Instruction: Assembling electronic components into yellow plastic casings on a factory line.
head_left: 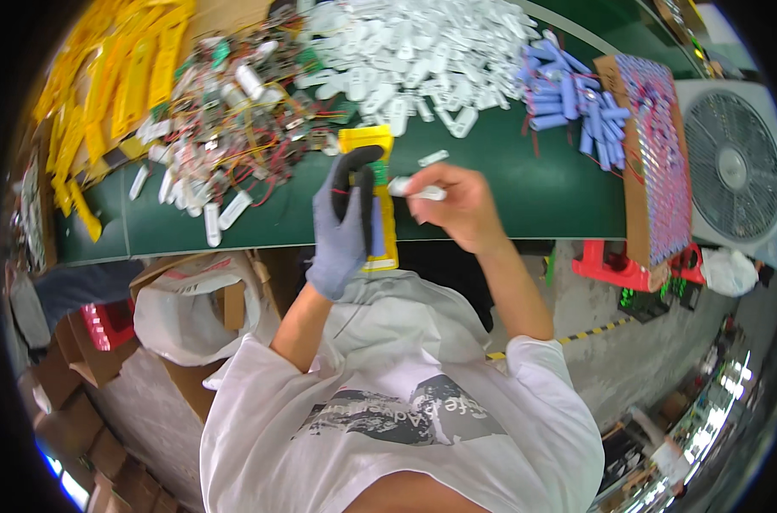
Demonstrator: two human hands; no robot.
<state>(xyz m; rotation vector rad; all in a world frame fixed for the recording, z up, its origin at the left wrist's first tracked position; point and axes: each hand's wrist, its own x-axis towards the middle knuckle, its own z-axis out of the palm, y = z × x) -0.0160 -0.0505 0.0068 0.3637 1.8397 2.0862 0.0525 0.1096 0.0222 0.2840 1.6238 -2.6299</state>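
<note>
Where the green surface (508, 197) ends: one gloved left hand (345, 222), grip clasping one yellow holder (381, 205); one bare right hand (457, 201), grip pinching one white casing (416, 190).

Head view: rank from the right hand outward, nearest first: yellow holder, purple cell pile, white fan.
From the right hand:
1. Yellow holder, just to its left, under the gloved left hand.
2. Purple cell pile, up and to the right on the green table.
3. White fan, far right, beyond the table edge.

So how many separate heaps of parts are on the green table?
4: yellow strips far left, tangled wired boards beside them, white plastic pieces at centre, purple cells on the right. Others may lie out of view.
</note>
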